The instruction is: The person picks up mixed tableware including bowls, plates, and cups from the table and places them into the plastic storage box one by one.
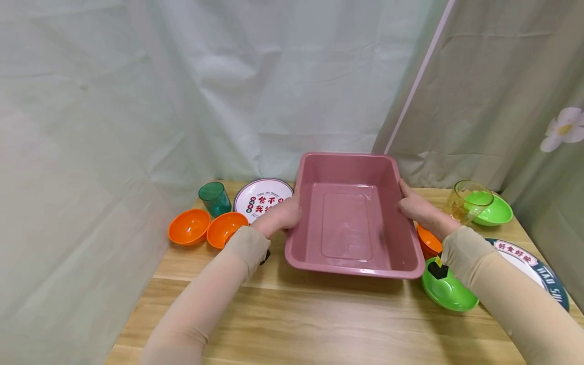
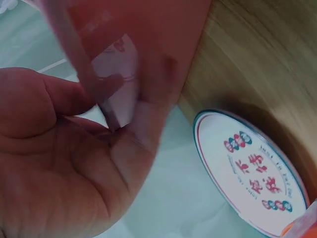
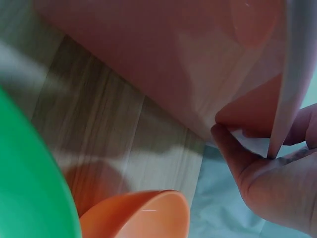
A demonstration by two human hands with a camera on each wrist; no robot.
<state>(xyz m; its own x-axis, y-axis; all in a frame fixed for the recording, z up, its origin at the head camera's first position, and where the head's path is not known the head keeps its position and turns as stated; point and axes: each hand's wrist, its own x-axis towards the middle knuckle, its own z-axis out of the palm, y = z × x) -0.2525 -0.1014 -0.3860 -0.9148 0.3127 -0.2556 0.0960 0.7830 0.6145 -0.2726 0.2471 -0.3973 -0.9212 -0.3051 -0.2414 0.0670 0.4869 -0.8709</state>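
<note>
A pink rectangular plastic basin [image 1: 349, 223] is between my two hands in the head view, its inside bare. My left hand [image 1: 285, 212] grips its left rim; in the left wrist view the thumb and fingers of that hand [image 2: 69, 163] lie on either side of the rim. On the opposite side my right hand [image 1: 422, 208] holds the right rim, and the right wrist view shows that hand [image 3: 280, 183] with the rim between thumb and fingers. Whether the basin's bottom touches the table is hard to tell.
Left of the basin stand a teal cup [image 1: 215, 198], two orange bowls [image 1: 189, 227] and a white plate [image 1: 261, 195]. To its right are an orange bowl [image 1: 429, 241], green bowls [image 1: 449, 291], a yellow glass [image 1: 465, 200] and a dark-rimmed plate [image 1: 543, 268]. A curtain [image 1: 292, 91] hangs behind.
</note>
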